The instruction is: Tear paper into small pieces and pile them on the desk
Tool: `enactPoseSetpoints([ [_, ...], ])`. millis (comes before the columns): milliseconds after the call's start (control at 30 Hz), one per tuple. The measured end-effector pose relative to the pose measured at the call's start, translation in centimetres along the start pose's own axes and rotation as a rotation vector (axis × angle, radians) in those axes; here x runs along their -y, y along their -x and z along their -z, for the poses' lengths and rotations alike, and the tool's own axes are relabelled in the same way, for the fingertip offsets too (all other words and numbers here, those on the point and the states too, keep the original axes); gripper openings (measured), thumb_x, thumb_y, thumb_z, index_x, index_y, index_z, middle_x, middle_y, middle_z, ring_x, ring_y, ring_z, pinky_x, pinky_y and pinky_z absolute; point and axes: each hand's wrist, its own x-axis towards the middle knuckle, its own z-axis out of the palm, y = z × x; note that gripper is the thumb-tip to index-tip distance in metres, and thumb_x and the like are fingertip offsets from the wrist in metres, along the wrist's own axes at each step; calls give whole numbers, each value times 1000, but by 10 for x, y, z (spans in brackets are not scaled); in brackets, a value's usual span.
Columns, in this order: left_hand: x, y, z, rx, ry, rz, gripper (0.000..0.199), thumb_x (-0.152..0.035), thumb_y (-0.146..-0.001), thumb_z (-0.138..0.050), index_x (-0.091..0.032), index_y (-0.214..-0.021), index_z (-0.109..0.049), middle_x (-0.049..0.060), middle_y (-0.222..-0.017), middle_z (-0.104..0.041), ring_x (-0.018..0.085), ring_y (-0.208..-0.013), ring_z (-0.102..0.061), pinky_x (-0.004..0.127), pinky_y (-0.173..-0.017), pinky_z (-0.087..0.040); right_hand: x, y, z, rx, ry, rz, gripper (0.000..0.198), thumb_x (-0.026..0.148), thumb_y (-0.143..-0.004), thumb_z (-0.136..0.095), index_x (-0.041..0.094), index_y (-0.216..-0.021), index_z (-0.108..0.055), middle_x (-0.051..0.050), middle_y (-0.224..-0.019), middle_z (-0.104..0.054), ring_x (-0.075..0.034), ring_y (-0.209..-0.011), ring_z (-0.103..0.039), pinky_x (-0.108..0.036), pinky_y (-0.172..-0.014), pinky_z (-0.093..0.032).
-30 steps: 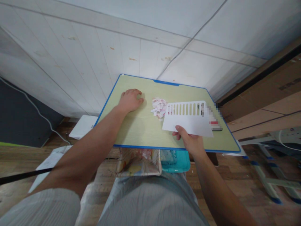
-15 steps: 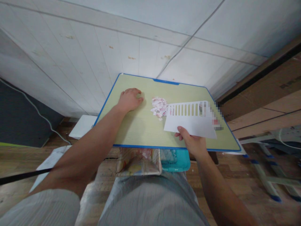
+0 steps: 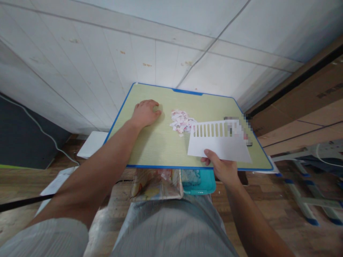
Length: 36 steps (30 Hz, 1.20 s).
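So the right hand has a thin white rectangular sheet with a row of narrow slots, and it's over the right half of the pale yellow-green, blue-edged counter. Thumb's on top, the other fingers tuck under the near edge, so they're pinching the solid strip. Can't tell if the far side rests on anything.

My guess is it weighs next to nothing. Held from just that one edge it looks pretty flat, so I'd call it fairly stiff, more like card or thin plastic than floppy paper, though I can't tell which. Might be a bit slick if it's plastic. I'd grab it exactly there, on the plain near part, and leave the slotted edge alone, since those skinny bars look easiest to bend or tear.

The loose heap of white and pinkish paper scraps sits by the slotted edge's left end, which overlaps it from this angle. Those bits are surely feather-light and easy to scatter. The left hand rests left of the heap, apart from it, fingers loosely curled, thumb away from them, nothing visible in its grip.
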Motion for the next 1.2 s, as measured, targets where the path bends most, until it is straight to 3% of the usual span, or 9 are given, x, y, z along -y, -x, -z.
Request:
enactPoseSetpoints([
  [133,0,0,1,-3,3,-2,56,-43,-105,-62,-23,-153,-81,12,-172,-73,38,-165,-60,56,-144,-40,-5,0,0,-11,-38,17,42,60,-94,-87,26,-72,-76,-6,-65,-79,-23,-56,-71,-36,-59,-65],
  [300,-1,1,2,15,-1,4,55,-45,-105,-63,-24,-154,-80,10,-174,-72,37,-167,-59,55,-144,-40,0,2,-3,-10,37,-44,47,67,-87,-88,28,-66,-73,-7,-63,-78,-27,-59,-75,-39,-63,-69],
  [567,-2,0,1,10,-13,7,57,-45,-105,-62,-22,-155,-79,12,-173,-72,37,-165,-60,55,-143,-41,3,13,-23,105,132,-46,51,71,-91,-81,33,-59,-73,-6,-64,-79,-31,-67,-80,-52,-99,-73],
  [767,-1,0,0,9,-8,2,57,-44,-105,-63,-25,-155,-80,11,-173,-72,38,-166,-60,56,-143,-40,8,20,-34,209,57,2,53,69,-95,-84,31,-59,-77,-4,-61,-75,-27,-63,-74,-47,-93,-73],
  [933,-3,0,0,3,-11,8,54,-44,-104,-64,-26,-153,-81,10,-172,-73,38,-165,-60,56,-143,-41,1,21,-30,213,21,-32,49,62,-99,-83,28,-63,-79,-6,-66,-79,-26,-61,-73,-41,-73,-69],
  [1200,-3,0,0,3,0,13,54,-44,-105,-64,-26,-153,-81,10,-173,-73,38,-166,-60,56,-144,-40,-2,17,-27,284,26,-41,52,68,-99,-86,29,-65,-80,-7,-68,-81,-27,-65,-76,-41,-77,-72],
])
